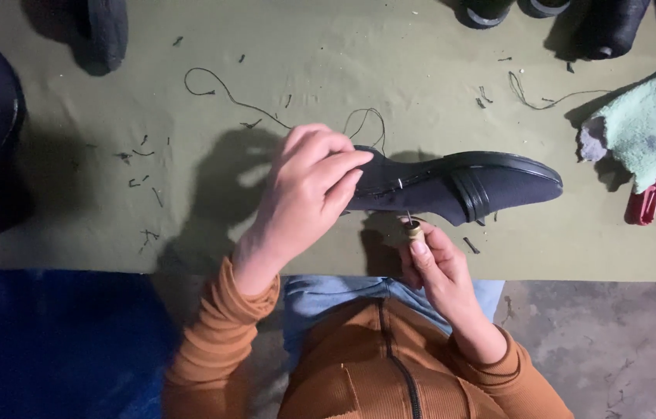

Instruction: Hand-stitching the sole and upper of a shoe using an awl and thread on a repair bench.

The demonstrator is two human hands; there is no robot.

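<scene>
**Dark shoe held on an olive-green bench, awl at its side seam**

The black shoe [460, 185] lies on its side near the front edge of the olive-green table covering [328, 54], toe pointing right. The left hand [308, 190] wraps the shoe's heel end, fingers curled closed over the upper. Just in front of the shoe, the right hand [440, 268] pinches a small awl [413, 227] with a pale wooden handle, fingers tight around it, its thin metal tip touching the shoe's side.

Behind the shoe, loose black thread [223, 89] and short clippings litter the covering. Right of the shoe lie a pale green cloth [650, 124] and a red tool [648, 200]. Far behind it stand dark thread spools [611, 27]. In front of the table, grey concrete floor [615, 341] shows.
</scene>
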